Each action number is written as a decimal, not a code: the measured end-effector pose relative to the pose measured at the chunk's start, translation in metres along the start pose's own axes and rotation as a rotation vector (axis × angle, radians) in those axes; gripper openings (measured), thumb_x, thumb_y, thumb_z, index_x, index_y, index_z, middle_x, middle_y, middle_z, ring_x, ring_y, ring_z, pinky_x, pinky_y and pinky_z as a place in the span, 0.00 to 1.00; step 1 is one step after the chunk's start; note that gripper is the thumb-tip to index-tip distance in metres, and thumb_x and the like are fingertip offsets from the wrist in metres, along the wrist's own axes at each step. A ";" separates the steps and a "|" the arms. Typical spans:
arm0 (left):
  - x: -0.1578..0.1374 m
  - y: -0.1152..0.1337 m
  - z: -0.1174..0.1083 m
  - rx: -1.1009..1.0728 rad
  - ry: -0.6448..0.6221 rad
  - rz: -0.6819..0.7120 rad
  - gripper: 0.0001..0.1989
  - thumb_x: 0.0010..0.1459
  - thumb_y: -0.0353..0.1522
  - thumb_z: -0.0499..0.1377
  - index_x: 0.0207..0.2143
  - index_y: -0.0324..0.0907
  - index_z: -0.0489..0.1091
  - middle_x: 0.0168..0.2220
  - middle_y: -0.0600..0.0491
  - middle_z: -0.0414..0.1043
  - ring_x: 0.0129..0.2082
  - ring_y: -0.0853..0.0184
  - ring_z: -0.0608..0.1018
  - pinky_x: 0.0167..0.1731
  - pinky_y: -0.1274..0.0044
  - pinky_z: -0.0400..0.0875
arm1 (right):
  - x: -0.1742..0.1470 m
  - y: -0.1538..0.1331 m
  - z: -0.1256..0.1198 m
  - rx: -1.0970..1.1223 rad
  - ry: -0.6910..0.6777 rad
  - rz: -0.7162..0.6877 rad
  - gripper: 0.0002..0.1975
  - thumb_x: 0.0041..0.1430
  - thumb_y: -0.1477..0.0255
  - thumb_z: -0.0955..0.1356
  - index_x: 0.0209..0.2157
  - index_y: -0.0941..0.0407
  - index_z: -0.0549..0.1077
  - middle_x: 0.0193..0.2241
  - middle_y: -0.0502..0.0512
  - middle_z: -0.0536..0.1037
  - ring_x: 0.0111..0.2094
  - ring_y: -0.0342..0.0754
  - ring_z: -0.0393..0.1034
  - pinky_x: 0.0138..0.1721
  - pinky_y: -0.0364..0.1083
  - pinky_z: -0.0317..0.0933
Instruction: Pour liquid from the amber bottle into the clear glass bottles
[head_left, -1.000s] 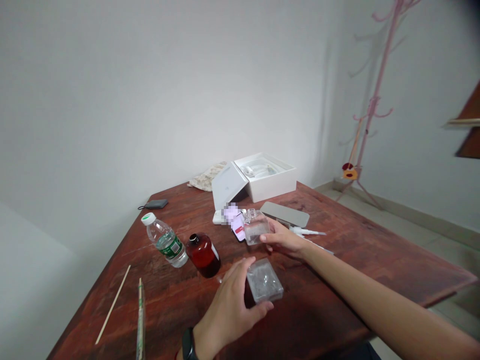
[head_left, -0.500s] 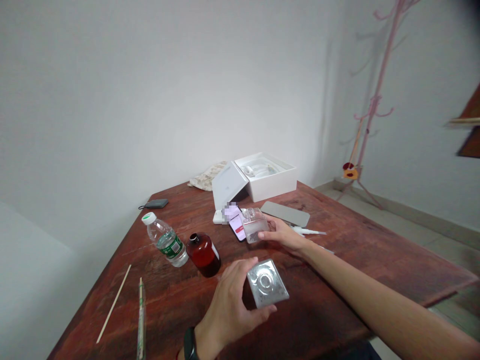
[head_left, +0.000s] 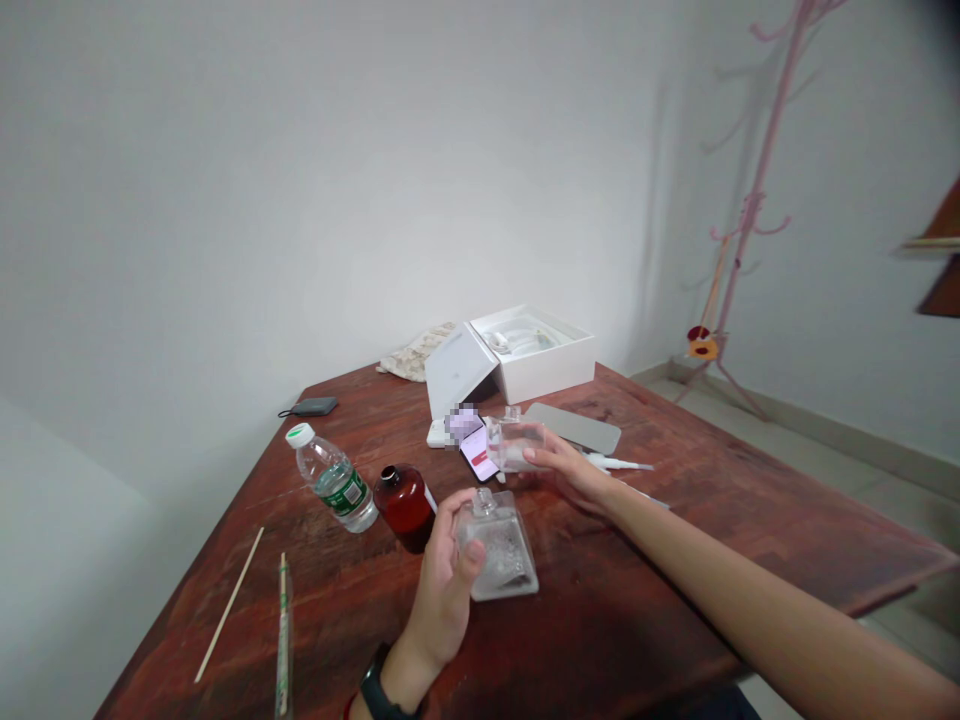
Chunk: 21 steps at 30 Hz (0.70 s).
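My left hand (head_left: 448, 580) grips a square clear glass bottle (head_left: 504, 548) by its left side, thumb across the front. The bottle's short neck points up, and small droplets or specks show inside. Farther back, my right hand (head_left: 561, 462) holds a second clear glass bottle (head_left: 513, 446) by its right side, tilted a little above the phone. Left of my left hand stands an uncapped amber bottle (head_left: 403, 505) with dark liquid in it. Beside that is a water bottle (head_left: 341, 485) with a white cap and green label.
A lit phone (head_left: 480, 458) and a white open box (head_left: 551, 375) lie behind my hands. Right of them are a grey flat slab (head_left: 577, 428) and a white dropper-like piece (head_left: 619, 463). Thin wooden sticks (head_left: 232, 600) and a wrapped stick pack (head_left: 283, 640) lie at left.
My left hand has turned its bottle from base-facing-me to neck-up and shifted slightly left. The right hand's bottle has tilted and moved slightly right.
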<state>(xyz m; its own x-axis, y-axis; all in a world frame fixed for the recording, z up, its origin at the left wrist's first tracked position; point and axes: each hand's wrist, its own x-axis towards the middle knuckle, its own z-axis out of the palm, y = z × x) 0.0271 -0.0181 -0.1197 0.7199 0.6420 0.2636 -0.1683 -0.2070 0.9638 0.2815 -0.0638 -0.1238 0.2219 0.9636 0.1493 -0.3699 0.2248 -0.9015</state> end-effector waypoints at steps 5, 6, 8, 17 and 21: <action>0.003 -0.011 -0.002 -0.023 0.058 -0.006 0.40 0.64 0.63 0.59 0.62 0.43 0.65 0.61 0.40 0.74 0.60 0.46 0.78 0.62 0.59 0.70 | 0.000 0.002 -0.001 -0.003 -0.009 -0.003 0.30 0.56 0.64 0.80 0.57 0.51 0.72 0.54 0.62 0.84 0.48 0.57 0.83 0.41 0.51 0.73; 0.003 -0.011 -0.001 -0.026 0.054 -0.005 0.40 0.63 0.63 0.59 0.63 0.43 0.65 0.60 0.41 0.75 0.59 0.46 0.78 0.62 0.59 0.71 | 0.000 0.003 -0.001 -0.007 -0.012 -0.006 0.29 0.55 0.64 0.79 0.57 0.51 0.72 0.54 0.61 0.84 0.48 0.57 0.83 0.43 0.51 0.73; 0.002 -0.007 0.000 -0.028 0.043 -0.004 0.41 0.63 0.64 0.59 0.62 0.43 0.65 0.60 0.41 0.75 0.59 0.46 0.78 0.62 0.60 0.71 | 0.000 0.004 0.000 -0.019 -0.023 -0.009 0.30 0.55 0.64 0.80 0.57 0.51 0.72 0.54 0.61 0.84 0.50 0.58 0.82 0.49 0.54 0.72; -0.007 0.008 0.003 0.005 0.014 0.023 0.48 0.56 0.67 0.63 0.65 0.43 0.63 0.59 0.40 0.75 0.59 0.44 0.78 0.59 0.60 0.74 | -0.007 -0.008 0.004 -0.227 -0.189 0.040 0.30 0.46 0.66 0.85 0.49 0.51 0.75 0.45 0.54 0.84 0.49 0.57 0.79 0.57 0.57 0.68; -0.012 0.006 0.003 -0.081 -0.044 0.122 0.47 0.56 0.65 0.66 0.64 0.43 0.62 0.57 0.38 0.76 0.56 0.43 0.80 0.58 0.59 0.74 | -0.012 -0.012 0.008 -0.399 -0.275 0.068 0.32 0.46 0.66 0.85 0.52 0.51 0.75 0.45 0.53 0.83 0.46 0.56 0.78 0.50 0.55 0.71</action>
<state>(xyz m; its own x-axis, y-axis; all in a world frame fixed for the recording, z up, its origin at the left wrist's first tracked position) 0.0193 -0.0293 -0.1168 0.7190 0.5826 0.3790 -0.3089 -0.2207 0.9251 0.2764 -0.0773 -0.1114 -0.0571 0.9887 0.1384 0.0109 0.1392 -0.9902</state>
